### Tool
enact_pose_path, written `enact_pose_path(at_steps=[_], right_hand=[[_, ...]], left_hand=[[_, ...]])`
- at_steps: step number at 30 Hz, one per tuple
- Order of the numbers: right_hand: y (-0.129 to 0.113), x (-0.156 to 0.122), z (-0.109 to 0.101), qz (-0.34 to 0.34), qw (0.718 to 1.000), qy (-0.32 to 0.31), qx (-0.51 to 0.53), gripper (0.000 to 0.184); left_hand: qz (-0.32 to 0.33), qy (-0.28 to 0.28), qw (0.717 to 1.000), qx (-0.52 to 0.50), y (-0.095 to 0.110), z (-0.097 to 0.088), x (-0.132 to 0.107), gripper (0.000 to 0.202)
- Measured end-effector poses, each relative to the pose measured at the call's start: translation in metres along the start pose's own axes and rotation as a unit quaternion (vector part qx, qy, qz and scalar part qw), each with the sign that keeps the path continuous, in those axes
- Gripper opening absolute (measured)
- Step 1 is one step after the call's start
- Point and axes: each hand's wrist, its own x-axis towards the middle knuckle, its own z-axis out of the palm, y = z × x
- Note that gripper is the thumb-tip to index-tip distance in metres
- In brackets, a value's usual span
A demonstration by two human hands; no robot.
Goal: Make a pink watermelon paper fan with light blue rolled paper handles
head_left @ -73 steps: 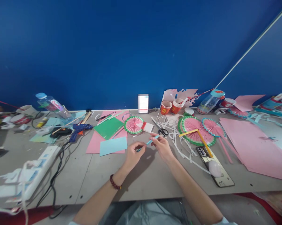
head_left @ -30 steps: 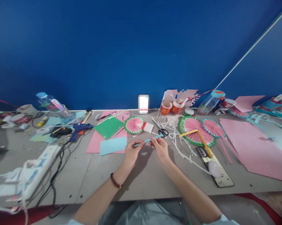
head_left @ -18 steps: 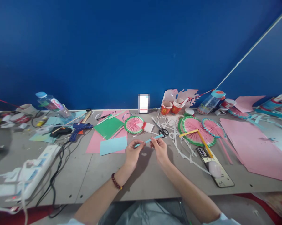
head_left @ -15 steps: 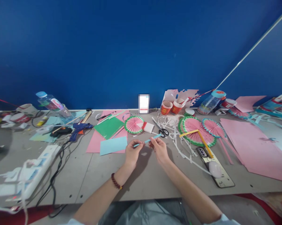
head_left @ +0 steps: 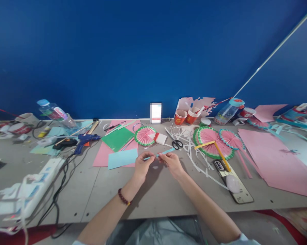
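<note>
Both my hands pinch a narrow folded light-blue paper strip [head_left: 166,152] just above the grey table [head_left: 158,194]. My left hand [head_left: 142,165], with a dark bead bracelet on its wrist, holds the strip's left end. My right hand [head_left: 171,162] grips it near the middle, and the right end pokes out toward the black scissors [head_left: 177,144]. A light-blue sheet [head_left: 122,159] lies just left of my left hand. A small pink and green paper fan [head_left: 144,135] sits behind the strip.
Bigger watermelon fans [head_left: 211,142] lie to the right with white paper scraps [head_left: 194,154], a phone [head_left: 232,182] and large pink sheets [head_left: 276,158]. Red cups [head_left: 185,117] stand by the blue wall. A glue gun [head_left: 85,139], bottle [head_left: 53,113], power strip [head_left: 33,190] and cables fill the left.
My hands have drawn closer together along the strip, the right hand sliding leftward. The strip now lies flatter. The view shifted slightly.
</note>
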Motion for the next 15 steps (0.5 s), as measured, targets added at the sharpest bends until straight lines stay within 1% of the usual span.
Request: enact_pose_path(at_steps=[3, 6, 9, 12, 15], right_hand=[[-0.0004, -0.0003, 0.0018, -0.016, 0.999, 0.031, 0.009, 0.029], [-0.0016, -0.0005, 0.0023, -0.014, 0.998, 0.050, 0.026, 0.030], [-0.0038, -0.0011, 0.0015, -0.007, 0.998, 0.051, 0.028, 0.031], [-0.0056, -0.0018, 0.0001, -0.001, 0.999, 0.044, 0.011, 0.031], [-0.0072, -0.0023, -0.0010, -0.007, 0.999, 0.035, -0.006, 0.030]], left_hand=[[0.003, 0.001, 1.000, -0.005, -0.0015, 0.0008, 0.0004, 0.027], [0.002, -0.009, 1.000, -0.012, -0.0048, 0.0003, 0.0011, 0.030], [-0.015, -0.027, 0.999, -0.015, -0.0062, -0.0008, 0.0007, 0.033], [-0.043, -0.047, 0.998, 0.020, -0.0029, -0.0015, -0.0005, 0.033], [-0.029, -0.061, 0.995, 0.069, 0.0033, -0.0019, -0.0010, 0.028]])
